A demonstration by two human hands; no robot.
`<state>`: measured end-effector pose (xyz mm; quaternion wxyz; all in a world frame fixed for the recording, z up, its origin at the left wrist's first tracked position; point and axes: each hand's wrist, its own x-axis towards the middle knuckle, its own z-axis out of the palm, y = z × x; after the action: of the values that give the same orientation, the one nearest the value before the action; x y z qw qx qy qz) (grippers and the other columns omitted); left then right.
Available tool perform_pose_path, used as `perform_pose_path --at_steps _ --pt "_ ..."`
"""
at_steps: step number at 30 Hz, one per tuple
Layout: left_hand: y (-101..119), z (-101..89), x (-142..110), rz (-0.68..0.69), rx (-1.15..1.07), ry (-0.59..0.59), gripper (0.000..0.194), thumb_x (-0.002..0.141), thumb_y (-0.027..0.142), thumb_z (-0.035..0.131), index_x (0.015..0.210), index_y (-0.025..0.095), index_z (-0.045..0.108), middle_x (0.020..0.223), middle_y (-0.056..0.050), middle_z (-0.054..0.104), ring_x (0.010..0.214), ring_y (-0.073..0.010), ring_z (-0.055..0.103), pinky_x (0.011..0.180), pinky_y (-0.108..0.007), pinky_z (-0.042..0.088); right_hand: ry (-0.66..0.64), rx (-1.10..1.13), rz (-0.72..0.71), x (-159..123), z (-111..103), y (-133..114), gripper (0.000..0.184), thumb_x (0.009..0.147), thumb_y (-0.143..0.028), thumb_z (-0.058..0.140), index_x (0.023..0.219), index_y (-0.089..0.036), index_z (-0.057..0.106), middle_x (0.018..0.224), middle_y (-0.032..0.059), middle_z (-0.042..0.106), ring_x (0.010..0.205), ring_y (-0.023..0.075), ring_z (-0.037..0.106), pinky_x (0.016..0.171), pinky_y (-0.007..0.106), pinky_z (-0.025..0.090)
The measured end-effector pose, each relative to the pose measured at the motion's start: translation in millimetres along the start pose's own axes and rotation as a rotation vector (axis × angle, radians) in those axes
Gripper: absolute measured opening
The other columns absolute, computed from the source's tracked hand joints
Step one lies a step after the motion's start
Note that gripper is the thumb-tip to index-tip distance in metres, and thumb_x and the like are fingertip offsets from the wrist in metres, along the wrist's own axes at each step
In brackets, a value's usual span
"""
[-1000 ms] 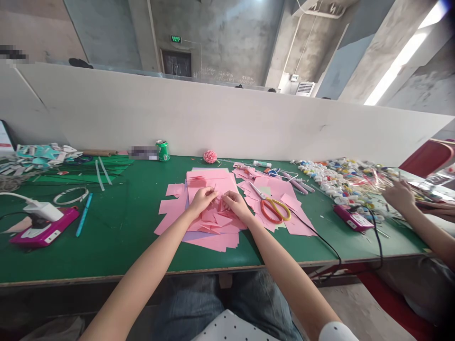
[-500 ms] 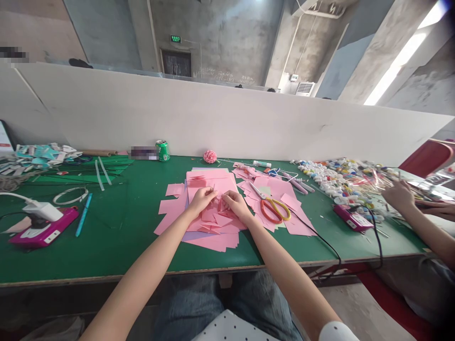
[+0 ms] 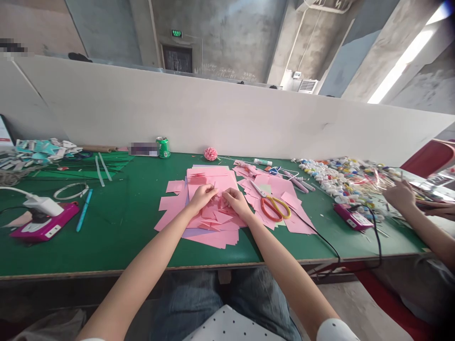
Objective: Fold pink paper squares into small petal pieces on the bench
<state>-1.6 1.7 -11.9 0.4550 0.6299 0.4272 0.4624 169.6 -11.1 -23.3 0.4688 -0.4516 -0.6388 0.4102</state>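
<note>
My left hand (image 3: 203,196) has thumb and finger pinched closed (on what, I can't quite tell); my right hand (image 3: 236,200), just beside it, pinches a small pink paper (image 3: 221,203). Both are above the loose pink pieces (image 3: 214,219), with the scissors (image 3: 272,209) lying off to my right.

The green sign (image 3: 177,33) over the door (image 3: 178,59) reads "EXIT" — scrawl (image 3: 225,71) on the wall (image 3: 234,35) and print on the can (image 3: 163,148) by the table's far edge (image 3: 186,160) are unreadable.
</note>
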Motion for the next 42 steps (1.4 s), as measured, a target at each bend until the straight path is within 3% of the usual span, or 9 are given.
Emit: perform_pose_path --at_steps 13,21,42 --pt "0.2 2.8 -1.2 0.056 -0.009 0.034 0.026 0.077 0.041 0.063 0.066 0.017 0.059 0.063 0.0 0.06 0.059 -0.0133 0.054 0.058 -0.025 0.041 0.014 -0.051 -0.003 -0.8 -1.2 -1.3 0.032 0.081 -0.049 0.057 0.07 -0.02 0.053 0.059 -0.0018 0.056 0.052 0.0109 0.048 0.053 0.024 0.039" --pt "0.6 0.6 0.5 0.02 -0.03 0.08 0.025 0.077 0.041 0.062 0.069 0.018 0.059 0.062 0.001 0.06 0.057 -0.0129 0.054 0.056 -0.024 0.041 0.011 -0.026 -0.007 -1.3 -0.7 -4.4 0.03 0.081 -0.047 0.055 0.07 -0.019 0.053 0.059 -0.0017 0.056 0.051 0.0106 0.047 0.052 0.023 0.039" --pt "2.7 0.3 -0.1 -0.025 -0.006 0.07 0.026 0.076 0.042 0.063 0.073 0.016 0.06 0.066 -0.001 0.06 0.058 -0.0127 0.055 0.051 -0.021 0.041 0.023 -0.009 0.006 -0.6 -0.5 -2.2 0.027 0.082 -0.043 0.055 0.07 -0.019 0.055 0.06 -0.0012 0.057 0.052 0.0105 0.048 0.052 0.023 0.039"
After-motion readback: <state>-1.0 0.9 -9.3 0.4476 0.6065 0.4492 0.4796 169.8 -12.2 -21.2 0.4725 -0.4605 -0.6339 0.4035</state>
